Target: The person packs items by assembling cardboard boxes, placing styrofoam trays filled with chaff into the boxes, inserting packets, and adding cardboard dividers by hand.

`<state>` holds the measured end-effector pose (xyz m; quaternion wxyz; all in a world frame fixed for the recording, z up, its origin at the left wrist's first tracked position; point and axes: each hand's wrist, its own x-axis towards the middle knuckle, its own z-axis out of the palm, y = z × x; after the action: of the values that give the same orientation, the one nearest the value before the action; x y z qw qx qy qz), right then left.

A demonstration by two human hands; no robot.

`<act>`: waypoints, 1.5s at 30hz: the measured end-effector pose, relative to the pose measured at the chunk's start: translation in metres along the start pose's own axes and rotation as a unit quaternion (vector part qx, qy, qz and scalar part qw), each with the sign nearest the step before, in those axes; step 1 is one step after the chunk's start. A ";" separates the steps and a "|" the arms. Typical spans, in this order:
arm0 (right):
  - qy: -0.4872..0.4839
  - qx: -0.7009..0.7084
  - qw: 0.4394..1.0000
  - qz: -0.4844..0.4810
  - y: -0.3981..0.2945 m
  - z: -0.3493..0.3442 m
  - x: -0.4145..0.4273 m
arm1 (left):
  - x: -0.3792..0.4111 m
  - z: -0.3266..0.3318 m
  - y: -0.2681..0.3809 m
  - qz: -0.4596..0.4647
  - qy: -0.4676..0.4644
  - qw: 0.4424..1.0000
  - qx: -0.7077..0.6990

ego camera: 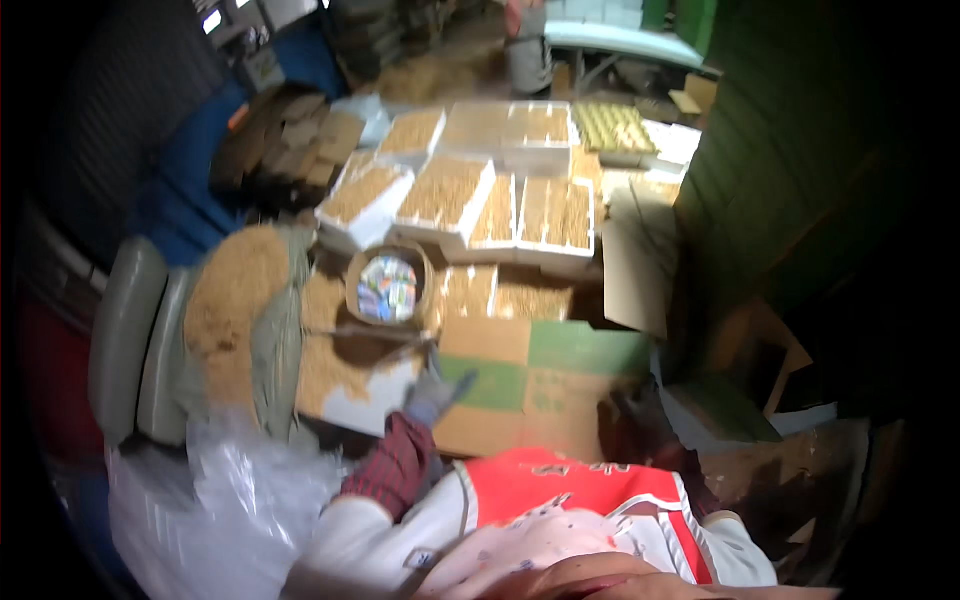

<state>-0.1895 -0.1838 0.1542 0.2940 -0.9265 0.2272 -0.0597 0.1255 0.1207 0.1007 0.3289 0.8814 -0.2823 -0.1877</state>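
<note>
My left hand, in a grey-blue glove, lies at the left edge of a flattened cardboard sheet with green patches. Its thumb and a finger are spread apart; whether it grips the edge is unclear. At the sheet's right side, my right hand is dark and blurred in shadow, so its fingers cannot be made out. Left of the sheet is a white foam box partly covered with tan, sawdust-like material. Just behind it, a round-cornered container holds small colourful packets.
Several white foam boxes filled with tan material stand beyond. An open sack of similar material is at left, near clear plastic. Egg trays lie at back right, an open carton at right. A person stands behind.
</note>
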 end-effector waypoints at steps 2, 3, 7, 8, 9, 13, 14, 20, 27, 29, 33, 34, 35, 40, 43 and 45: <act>-0.003 0.049 0.995 0.086 -0.005 0.010 0.013 | -0.006 0.000 0.012 0.125 -0.060 0.983 0.124; 0.017 0.048 0.995 0.089 -0.007 0.005 0.017 | -0.011 -0.006 0.022 0.179 -0.126 0.957 0.193; 0.159 0.051 0.984 0.065 -0.024 -0.002 0.023 | -0.038 -0.020 0.042 0.224 -0.228 0.904 0.283; 0.138 -0.029 0.984 0.111 -0.044 -0.018 0.029 | -0.036 -0.015 0.033 0.237 -0.262 0.878 0.323; 0.118 0.007 0.985 0.128 -0.060 -0.022 0.023 | -0.036 -0.011 0.028 0.254 -0.298 0.846 0.361; -0.017 0.033 0.949 0.313 -0.033 -0.002 -0.005 | -0.028 0.024 -0.001 0.290 -0.204 0.819 0.451; 0.024 0.035 0.943 0.331 -0.016 0.005 -0.016 | -0.030 0.019 0.016 0.294 -0.205 0.822 0.442; -0.030 0.128 0.990 0.047 -0.007 -0.085 0.001 | -0.037 -0.023 0.069 0.353 -0.287 0.786 0.418; -0.008 0.742 0.670 0.022 -0.079 -0.156 0.038 | -0.054 -0.172 0.211 0.485 -0.276 0.808 0.187; 0.154 0.738 0.657 0.031 -0.098 -0.114 0.060 | -0.056 -0.171 0.222 0.483 -0.272 0.823 0.124; 0.351 0.340 0.873 -0.001 -0.155 -0.074 0.106 | -0.052 -0.107 0.185 0.286 -0.335 0.865 -0.239; 0.356 0.393 0.848 0.007 -0.158 -0.070 0.114 | -0.050 -0.101 0.184 0.188 -0.371 0.833 -0.366; 0.369 0.378 0.849 -0.012 -0.140 -0.064 0.122 | -0.055 -0.102 0.188 0.085 -0.392 0.781 -0.479; 0.347 0.366 0.862 -0.042 -0.144 -0.075 0.101 | -0.040 -0.098 0.181 0.252 -0.150 0.646 -0.705; 0.250 0.361 0.894 -0.090 -0.169 -0.092 0.065 | -0.024 -0.102 0.169 0.305 0.026 0.696 -0.649; 0.135 0.195 0.953 -0.191 -0.159 -0.087 0.073 | -0.011 -0.096 0.176 0.239 0.129 0.755 -0.597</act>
<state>-0.0842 -0.1472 0.3147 0.4182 -0.8606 0.0676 -0.2827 0.1014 0.0631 0.2916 0.8558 0.4256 -0.2692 -0.1185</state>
